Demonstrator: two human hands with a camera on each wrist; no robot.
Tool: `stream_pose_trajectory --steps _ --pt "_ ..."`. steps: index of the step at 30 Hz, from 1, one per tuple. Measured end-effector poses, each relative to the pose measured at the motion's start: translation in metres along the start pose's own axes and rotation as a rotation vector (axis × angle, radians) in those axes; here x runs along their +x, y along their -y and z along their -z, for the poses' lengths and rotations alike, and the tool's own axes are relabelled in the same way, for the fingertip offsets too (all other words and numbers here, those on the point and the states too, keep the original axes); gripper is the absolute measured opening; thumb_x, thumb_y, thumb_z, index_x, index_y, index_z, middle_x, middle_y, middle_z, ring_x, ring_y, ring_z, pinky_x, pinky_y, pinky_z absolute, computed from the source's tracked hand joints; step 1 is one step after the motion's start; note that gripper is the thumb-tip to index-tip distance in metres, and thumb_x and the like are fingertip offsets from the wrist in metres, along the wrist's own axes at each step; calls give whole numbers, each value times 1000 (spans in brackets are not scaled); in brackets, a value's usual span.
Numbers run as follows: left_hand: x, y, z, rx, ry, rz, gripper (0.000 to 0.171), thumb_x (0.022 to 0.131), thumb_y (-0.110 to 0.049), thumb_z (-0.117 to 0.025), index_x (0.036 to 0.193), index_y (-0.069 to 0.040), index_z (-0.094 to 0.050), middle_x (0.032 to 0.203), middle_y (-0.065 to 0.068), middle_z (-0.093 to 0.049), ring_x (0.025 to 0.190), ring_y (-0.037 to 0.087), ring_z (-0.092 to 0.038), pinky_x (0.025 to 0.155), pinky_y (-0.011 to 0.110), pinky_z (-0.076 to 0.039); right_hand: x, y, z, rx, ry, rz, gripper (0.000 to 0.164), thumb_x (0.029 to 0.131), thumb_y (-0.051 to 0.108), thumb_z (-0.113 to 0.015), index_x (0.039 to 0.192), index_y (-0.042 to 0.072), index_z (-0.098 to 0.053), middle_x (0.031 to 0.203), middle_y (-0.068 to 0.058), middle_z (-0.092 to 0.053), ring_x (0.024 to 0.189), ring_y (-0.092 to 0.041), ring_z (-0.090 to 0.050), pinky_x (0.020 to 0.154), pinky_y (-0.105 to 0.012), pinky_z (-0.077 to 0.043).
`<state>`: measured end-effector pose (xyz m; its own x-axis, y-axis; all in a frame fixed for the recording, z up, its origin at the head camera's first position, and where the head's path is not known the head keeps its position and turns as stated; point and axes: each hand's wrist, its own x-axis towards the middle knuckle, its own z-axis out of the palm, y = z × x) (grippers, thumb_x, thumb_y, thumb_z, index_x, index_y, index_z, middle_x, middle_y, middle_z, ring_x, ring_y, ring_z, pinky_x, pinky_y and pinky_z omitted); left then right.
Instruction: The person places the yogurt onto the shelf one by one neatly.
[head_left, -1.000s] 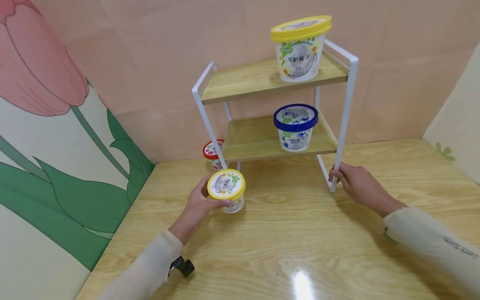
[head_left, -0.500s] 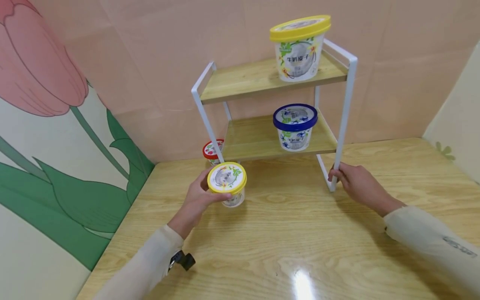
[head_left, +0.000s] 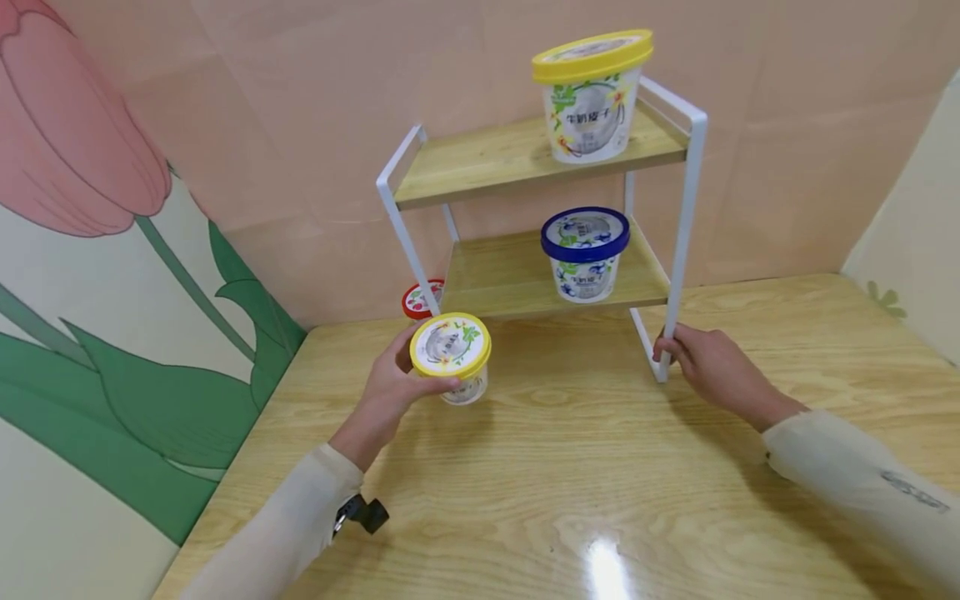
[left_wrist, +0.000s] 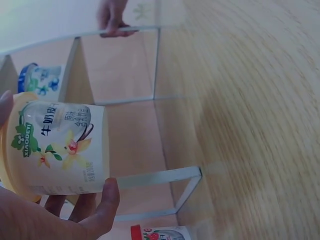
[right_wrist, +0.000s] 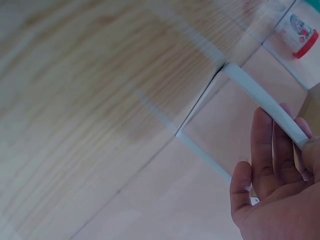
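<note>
My left hand (head_left: pixel 386 383) grips a white tub with a yellow lid (head_left: pixel 452 346), held above the table in front of the rack's left leg. The left wrist view shows fingers and thumb around this tub (left_wrist: pixel 65 150). My right hand (head_left: pixel 708 362) holds the white metal right front leg of the two-tier rack (head_left: pixel 682 242) near its foot; in the right wrist view its fingers curl behind the leg (right_wrist: pixel 265 100). A larger yellow-lidded tub (head_left: pixel 590 108) stands on the top shelf's right side. Below it, a blue-lidded tub (head_left: pixel 585 258) sits on the lower shelf.
A red-lidded tub (head_left: pixel 420 300) stands behind the rack's left leg, partly hidden. The wooden table (head_left: pixel 525 483) runs back to a pink wall (head_left: pixel 300 150). A wall with a painted tulip (head_left: pixel 82 133) borders the left side.
My left hand has raised the yellow-lidded tub and moved it slightly toward the rack, so it now covers more of the red-lidded tub. My right hand keeps its hold on the leg.
</note>
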<state>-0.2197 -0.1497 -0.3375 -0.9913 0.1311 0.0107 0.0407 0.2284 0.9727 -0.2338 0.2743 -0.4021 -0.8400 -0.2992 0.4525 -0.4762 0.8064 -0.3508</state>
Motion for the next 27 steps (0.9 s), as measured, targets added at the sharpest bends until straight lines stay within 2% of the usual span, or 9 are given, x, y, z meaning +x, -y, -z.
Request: stream_pose_trajectory --steps 4,11,22,27 --pt "1 -3 0 -5 -3 -8 90 69 -9 -89 146 -25 -45 140 0 -56 133 21 -49 116 45 -36 0 1 0 2 2 -3 18 103 12 -52 92 7 -66 81 -8 -74 62 -13 -56 58 -38 -50" --pt "1 -10 4 10 17 1 89 71 -12 -88 147 -28 -44 142 -3 -54 135 21 -46 115 47 -38 0 2 0 8 33 -41 21 104 15 -49 92 8 -65 78 -5 -71 56 -10 -43 54 -26 -39" --pt "-2 -27 11 -19 41 -11 91 76 -11 -85 151 -26 -38 144 -1 -51 134 21 -46 112 44 -42 1 1 -1 19 58 -57 22 105 17 -47 94 8 -65 77 -4 -70 55 -11 -41 53 -26 -36" --pt "-1 -34 13 -15 49 -12 91 76 -13 -85 152 -27 -37 144 -2 -51 133 20 -47 109 43 -43 1 0 0 3 40 -48 22 105 16 -49 93 8 -65 76 -5 -70 54 -11 -41 54 -27 -38"
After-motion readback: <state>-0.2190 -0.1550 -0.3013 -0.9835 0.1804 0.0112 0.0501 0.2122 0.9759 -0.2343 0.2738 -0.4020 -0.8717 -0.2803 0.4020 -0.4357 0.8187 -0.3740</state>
